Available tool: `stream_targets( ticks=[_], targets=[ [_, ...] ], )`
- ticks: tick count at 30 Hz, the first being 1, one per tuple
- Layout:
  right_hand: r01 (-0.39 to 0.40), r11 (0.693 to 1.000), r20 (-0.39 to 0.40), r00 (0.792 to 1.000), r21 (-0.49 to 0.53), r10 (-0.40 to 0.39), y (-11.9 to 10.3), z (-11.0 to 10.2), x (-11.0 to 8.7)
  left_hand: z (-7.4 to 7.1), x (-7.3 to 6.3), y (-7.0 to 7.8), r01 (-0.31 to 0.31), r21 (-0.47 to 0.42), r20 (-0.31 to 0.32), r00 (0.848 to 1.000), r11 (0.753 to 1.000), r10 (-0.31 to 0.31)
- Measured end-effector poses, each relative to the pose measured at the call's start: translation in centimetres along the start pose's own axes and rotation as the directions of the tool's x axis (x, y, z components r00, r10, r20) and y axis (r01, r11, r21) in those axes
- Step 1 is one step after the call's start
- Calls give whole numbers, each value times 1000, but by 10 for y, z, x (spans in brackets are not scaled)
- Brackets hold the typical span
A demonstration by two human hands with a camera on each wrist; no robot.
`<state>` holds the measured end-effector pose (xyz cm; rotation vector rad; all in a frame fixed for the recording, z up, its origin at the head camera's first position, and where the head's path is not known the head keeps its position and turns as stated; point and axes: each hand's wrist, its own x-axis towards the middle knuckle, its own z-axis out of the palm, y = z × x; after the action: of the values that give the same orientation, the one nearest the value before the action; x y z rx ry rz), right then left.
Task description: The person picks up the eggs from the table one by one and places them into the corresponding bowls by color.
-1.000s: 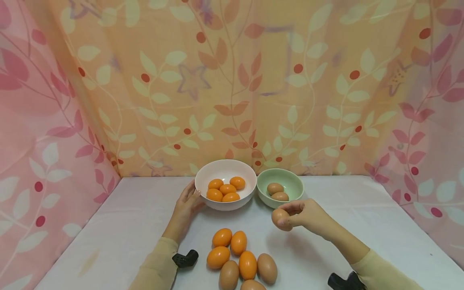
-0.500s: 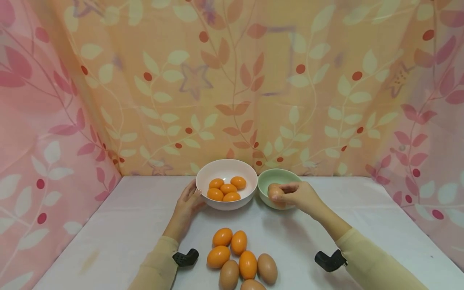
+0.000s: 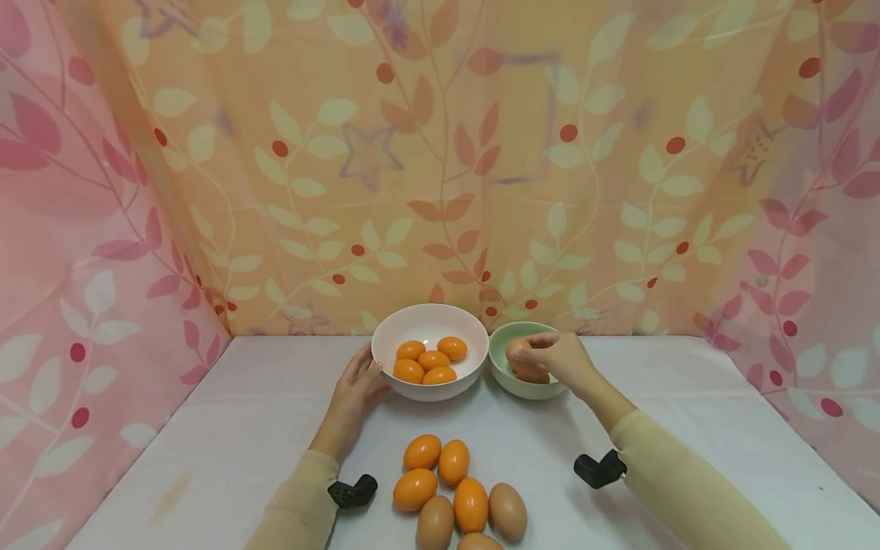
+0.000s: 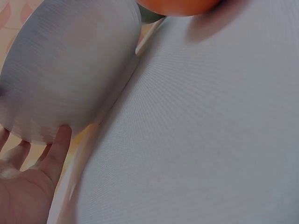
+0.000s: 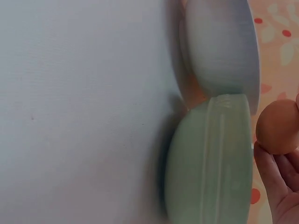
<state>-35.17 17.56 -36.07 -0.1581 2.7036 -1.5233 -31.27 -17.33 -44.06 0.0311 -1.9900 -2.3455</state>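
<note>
In the head view, my left hand rests against the left side of a white bowl with several orange eggs inside. Its spread fingertips touch the bowl's outer wall in the left wrist view. To the right stands a smaller green bowl. Over it, my right hand pinches a brown egg between thumb and fingers. The right wrist view shows that egg raised above the green bowl's rim. Brown egg is partly visible below the held one, inside the green bowl.
Nearer the front of the white-covered table lies a loose group of orange eggs and brown eggs. One brown egg is cut off by the frame's lower edge. A patterned curtain hangs directly behind the bowls.
My right hand has carried the brown egg from in front of the green bowl to above its inside, up and slightly left. The left hand stays at the white bowl.
</note>
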Motion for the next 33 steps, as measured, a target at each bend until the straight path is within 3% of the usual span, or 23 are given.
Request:
stream_targets(
  ticks=[10,17,25,33],
  targets=[
    [-17,1000,-32,999,-17,17,7,14,14,1,-1,2,6,1,-5,1000,1000,-6],
    [-120,991,-38,992,66,123,9,21,21,1,0,1,8,-12,-4,1000,1000,-8],
    [-90,996,-85,992,7,90,11,25,24,1,1,0,10,-1,-2,1000,1000,-10],
    [-29,998,-6,1000,-55,28,13,28,26,1,1,0,2,-2,-11,1000,1000,-2]
  ],
)
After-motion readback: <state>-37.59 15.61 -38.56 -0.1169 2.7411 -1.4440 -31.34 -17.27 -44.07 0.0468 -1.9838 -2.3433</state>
